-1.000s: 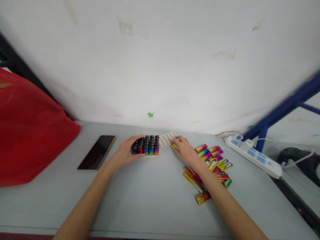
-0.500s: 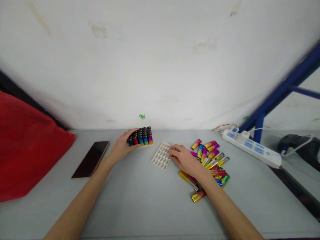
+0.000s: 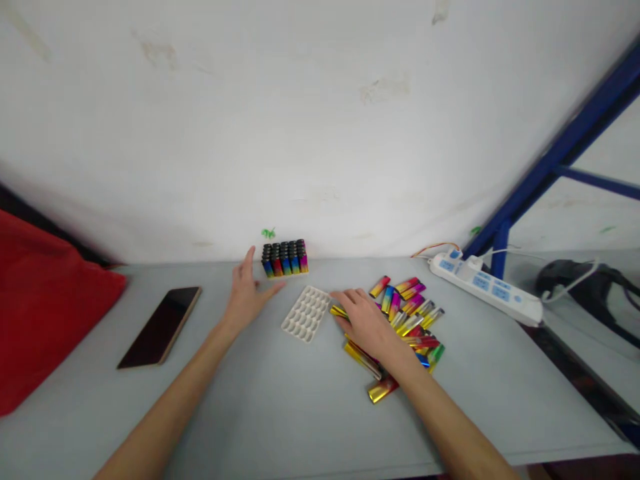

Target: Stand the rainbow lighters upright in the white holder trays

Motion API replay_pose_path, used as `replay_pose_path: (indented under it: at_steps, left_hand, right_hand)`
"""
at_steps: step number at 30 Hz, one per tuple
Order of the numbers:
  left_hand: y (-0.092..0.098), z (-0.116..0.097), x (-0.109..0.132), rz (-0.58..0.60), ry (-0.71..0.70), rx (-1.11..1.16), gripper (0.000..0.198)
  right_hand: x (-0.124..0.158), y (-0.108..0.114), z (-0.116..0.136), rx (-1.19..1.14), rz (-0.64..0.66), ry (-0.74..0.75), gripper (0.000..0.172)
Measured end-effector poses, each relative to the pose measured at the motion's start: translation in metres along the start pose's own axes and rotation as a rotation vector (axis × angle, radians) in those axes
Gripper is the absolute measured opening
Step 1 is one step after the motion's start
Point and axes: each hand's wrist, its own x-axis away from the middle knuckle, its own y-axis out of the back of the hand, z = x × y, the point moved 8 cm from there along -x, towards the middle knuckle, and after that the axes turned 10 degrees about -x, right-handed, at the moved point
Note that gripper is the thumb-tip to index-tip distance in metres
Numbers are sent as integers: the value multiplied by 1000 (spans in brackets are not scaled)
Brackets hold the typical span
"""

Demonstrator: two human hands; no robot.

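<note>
A block of upright lighter-like pieces [image 3: 285,259], black-topped with bright metallic bodies, stands in a pale tray against the wall. Just left of it my left hand [image 3: 247,297] is open, thumb and fingers spread, apart from the block. A second pale tray [image 3: 307,313] with rows of round hollows lies flat between my hands, no pieces in it. My right hand [image 3: 367,323] reaches over the left side of a pile of loose shiny lighter-like pieces [image 3: 411,325]. Between its thumb and bent fingers shows a gold lighter-like piece [image 3: 339,311]; the palm hides part of the pile.
A dark phone [image 3: 159,328] lies on the grey table [image 3: 260,413] at left, near a red cloth or bag [image 3: 50,300]. A white power strip [image 3: 485,283] with cables is at back right, beside a blue metal frame [image 3: 530,180] and a black device [image 3: 585,287].
My left hand has let go of the block of lighter-like pieces and opened beside it. A gold piece now shows at my right fingers. The whole view has shifted slightly.
</note>
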Motion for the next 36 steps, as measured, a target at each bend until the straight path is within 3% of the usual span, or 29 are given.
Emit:
replay_pose_path:
  at_steps: [3, 6, 10, 14, 17, 19, 23, 25, 31, 36]
  left_hand:
    - [15, -16, 50, 22, -83, -194, 89]
    - [15, -33, 96, 94, -144, -266, 70]
    - [-2, -61, 122, 130, -213, -377, 65]
    - [-20, -76, 109, 163, -197, -448, 48]
    - [-30, -77, 90, 260, -267, -307, 47]
    - [-33, -72, 78, 349, -330, -187, 52]
    - [-27, -67, 62, 488, -462, -40, 60]
    - [-24, -68, 59, 546, -502, -18, 61]
    - [-28, -84, 63, 601, -609, -11, 65]
    - [-33, -79, 71, 490, -603, -14, 73]
  right_hand:
    - [-1, -1, -4, 52, 20, -66, 48]
    - [-2, -3, -7, 41, 15, -90, 38]
    - [-3, 0, -8, -168, -69, -73, 27]
    - [-3, 12, -9, -369, -212, -21, 29]
    - [-3, 21, -15, -529, -317, -25, 21]
    - [-3, 22, -25, -678, -364, -96, 22]
    - [-2, 10, -43, -1131, -398, -291, 47]
    - [-2, 5, -42, -1286, -391, -331, 50]
    - [-9, 0, -26, -1266, -289, -297, 43]
    - [-8, -4, -25, -1205, -276, -287, 55]
